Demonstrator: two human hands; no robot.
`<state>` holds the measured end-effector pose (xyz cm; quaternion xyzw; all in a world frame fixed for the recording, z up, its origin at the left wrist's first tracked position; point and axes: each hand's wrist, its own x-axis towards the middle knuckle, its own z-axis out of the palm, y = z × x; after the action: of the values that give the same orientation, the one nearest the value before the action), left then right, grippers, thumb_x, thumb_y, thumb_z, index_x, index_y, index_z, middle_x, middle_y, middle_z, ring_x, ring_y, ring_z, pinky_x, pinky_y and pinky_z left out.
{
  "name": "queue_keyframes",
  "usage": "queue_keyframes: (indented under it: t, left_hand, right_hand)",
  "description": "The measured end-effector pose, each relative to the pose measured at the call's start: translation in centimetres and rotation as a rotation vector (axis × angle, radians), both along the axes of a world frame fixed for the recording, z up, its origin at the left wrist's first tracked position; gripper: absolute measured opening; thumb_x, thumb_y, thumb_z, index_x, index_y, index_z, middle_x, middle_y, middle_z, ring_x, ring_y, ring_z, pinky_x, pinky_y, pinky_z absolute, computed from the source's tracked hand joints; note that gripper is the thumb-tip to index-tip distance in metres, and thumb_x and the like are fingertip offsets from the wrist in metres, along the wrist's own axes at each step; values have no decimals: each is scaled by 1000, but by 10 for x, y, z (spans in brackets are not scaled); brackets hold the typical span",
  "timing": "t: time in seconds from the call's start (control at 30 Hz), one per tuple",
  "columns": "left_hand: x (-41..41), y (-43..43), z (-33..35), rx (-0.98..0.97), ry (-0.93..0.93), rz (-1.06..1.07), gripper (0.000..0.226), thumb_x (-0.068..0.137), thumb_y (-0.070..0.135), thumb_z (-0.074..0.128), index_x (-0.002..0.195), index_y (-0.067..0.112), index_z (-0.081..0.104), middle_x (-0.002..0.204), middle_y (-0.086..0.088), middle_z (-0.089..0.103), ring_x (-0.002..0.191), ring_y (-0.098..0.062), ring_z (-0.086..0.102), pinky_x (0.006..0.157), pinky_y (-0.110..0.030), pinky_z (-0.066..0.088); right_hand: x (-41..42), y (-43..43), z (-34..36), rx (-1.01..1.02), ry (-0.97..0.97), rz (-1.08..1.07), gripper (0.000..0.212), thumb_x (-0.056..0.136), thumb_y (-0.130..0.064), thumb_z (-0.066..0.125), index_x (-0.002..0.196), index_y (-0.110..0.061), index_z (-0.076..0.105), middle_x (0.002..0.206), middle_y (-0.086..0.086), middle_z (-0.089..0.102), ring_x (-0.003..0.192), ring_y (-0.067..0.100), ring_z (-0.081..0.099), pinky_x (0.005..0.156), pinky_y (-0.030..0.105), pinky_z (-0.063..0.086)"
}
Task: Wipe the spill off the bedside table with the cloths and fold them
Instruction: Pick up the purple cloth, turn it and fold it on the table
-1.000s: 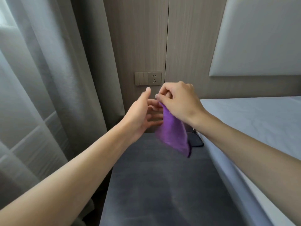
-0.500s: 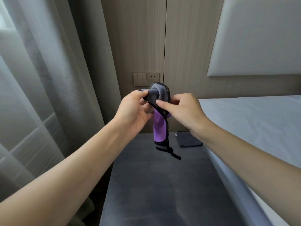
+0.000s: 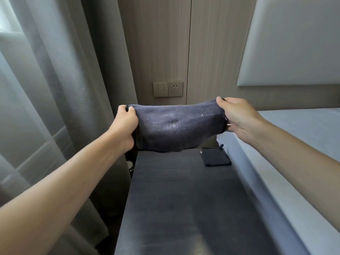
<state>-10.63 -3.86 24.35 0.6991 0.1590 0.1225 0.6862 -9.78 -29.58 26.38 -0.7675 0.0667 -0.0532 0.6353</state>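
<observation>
Pinching grey cloth (image 3: 176, 126) taut, left hand (image 3: 125, 126) and right hand (image 3: 239, 118) hover over table (image 3: 184, 199) near folded cloth (image 3: 215, 157).

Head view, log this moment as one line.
cloth: stretched above bedside table | left hand: grips left end | right hand: grips right end

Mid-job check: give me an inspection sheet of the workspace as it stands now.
Surface: dark table, no spill visible.
Job's things: grey cloth held stretched above the table's far end; light specks on it.
Clutter: flat dark item, maybe a folded cloth, at the far right corner.
Grippers: left hand and right hand each grip one cloth end.
Cables: nothing seen.
Surroundings: curtain left, socket on wall, bed right.
</observation>
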Motion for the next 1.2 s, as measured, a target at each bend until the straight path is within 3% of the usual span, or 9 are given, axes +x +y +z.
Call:
queue_keyframes:
  t: [0.1, 0.3, 0.4, 0.53, 0.67, 0.83, 0.97, 1.03, 1.2]
  left_hand:
    - [0, 5, -3, 111, 64, -75, 19, 107, 30, 39, 101, 18, 53, 97, -2, 61, 83, -17, 60, 70, -30, 48]
    - [-12, 22, 15, -213, 122, -245, 26, 86, 7, 65, 112, 6, 69, 96, -14, 65, 74, -23, 63, 68, -30, 50]
    - [-13, 28, 21, -106, -60, -233, 31, 81, -9, 68, 103, 13, 72, 87, -8, 69, 73, -17, 68, 59, -25, 55]
    - [-13, 33, 20, 77, -201, -285, 7, 89, 2, 70, 91, 7, 74, 85, -10, 70, 78, -16, 68, 68, -27, 60]
    - [-7, 28, 18, 182, -204, -274, 21, 97, 14, 60, 77, 13, 63, 72, -11, 47, 69, -20, 46, 68, -34, 40]
    - [-15, 16, 13, 273, -255, -427, 26, 77, 24, 39, 61, 6, 50, 100, -7, 75, 113, -26, 62, 107, -43, 39]
    - [-28, -33, 5, -68, -217, -803, 21, 91, 34, 55, 97, 14, 54, 97, -11, 74, 86, -28, 71, 87, -43, 52]
    - [-36, -60, 1, -50, -286, -880, 27, 93, 29, 63, 115, 14, 61, 105, -5, 72, 96, -23, 69, 87, -36, 52]
    - [-47, -86, -2, -220, -306, -930, 24, 86, 5, 66, 110, 3, 68, 105, -11, 72, 95, -22, 69, 88, -34, 56]
  right_hand:
    - [3, 0, 2, 151, 51, 52, 23, 104, -32, 55, 97, -12, 65, 84, 3, 67, 74, 18, 64, 78, 41, 59]
    - [7, -15, 5, 370, 137, 152, 17, 89, 2, 68, 100, -9, 62, 87, 5, 67, 66, 12, 68, 58, 24, 57]
    - [8, -23, 2, 237, -30, 139, 38, 85, 8, 71, 117, -11, 60, 97, 10, 71, 79, 16, 72, 67, 26, 61]
    - [12, -30, 3, -108, -246, 199, 11, 89, -1, 73, 91, -12, 72, 85, 7, 74, 76, 14, 70, 72, 29, 62]
    - [15, -26, 15, -312, -430, 161, 12, 92, -20, 73, 81, -25, 71, 75, -4, 59, 64, 1, 53, 60, 8, 42]
    - [5, -11, 39, -154, -467, 433, 21, 101, -19, 59, 81, -26, 62, 75, -13, 61, 72, 2, 55, 66, 19, 42]
    - [1, 5, 61, -342, -542, 639, 12, 97, -13, 66, 87, -20, 66, 80, -12, 66, 77, 3, 60, 73, 15, 47]
    - [3, 8, 71, -411, -523, 693, 4, 94, -13, 70, 90, -14, 69, 84, -3, 69, 81, 7, 61, 77, 19, 48]
    - [10, -4, 85, -503, -448, 777, 4, 88, -18, 76, 91, -17, 75, 89, 1, 75, 84, 8, 67, 79, 17, 50]
